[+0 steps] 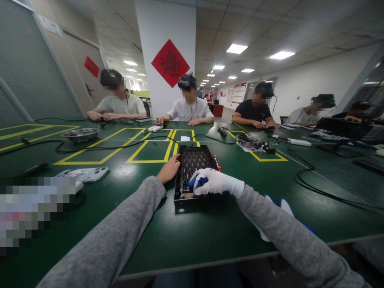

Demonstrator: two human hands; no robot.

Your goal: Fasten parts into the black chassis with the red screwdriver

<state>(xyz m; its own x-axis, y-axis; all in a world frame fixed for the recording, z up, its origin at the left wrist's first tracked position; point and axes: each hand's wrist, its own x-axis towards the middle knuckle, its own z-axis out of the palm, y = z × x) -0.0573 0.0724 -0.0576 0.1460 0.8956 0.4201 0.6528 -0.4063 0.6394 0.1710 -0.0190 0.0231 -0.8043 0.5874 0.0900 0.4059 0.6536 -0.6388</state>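
A black open case (pixel 183 205) with rows of small metallic parts inside lies on the green table in front of me. My left hand (pixel 169 169) is bare and grips the case's left side wall, its fingers closed at the rim. My right hand (pixel 207 181) wears a white glove with blue fingertips. It is over the near right part of the case with its fingers curled together, and whatever they hold is hidden. A yellowish part (pixel 189 196) sits in the case's near end, just left of the gloved fingers. Red-and-silver items (pixel 216 162) show behind the case's right edge.
Another white-and-blue glove (pixel 286 207) lies partly behind my right forearm. A phone (pixel 93 174) is on the left. Metal bowls (pixel 80 135) (pixel 247 140), a dark tool (pixel 222 132) and black cables (pixel 312 182) are on the table. Several people sit opposite.
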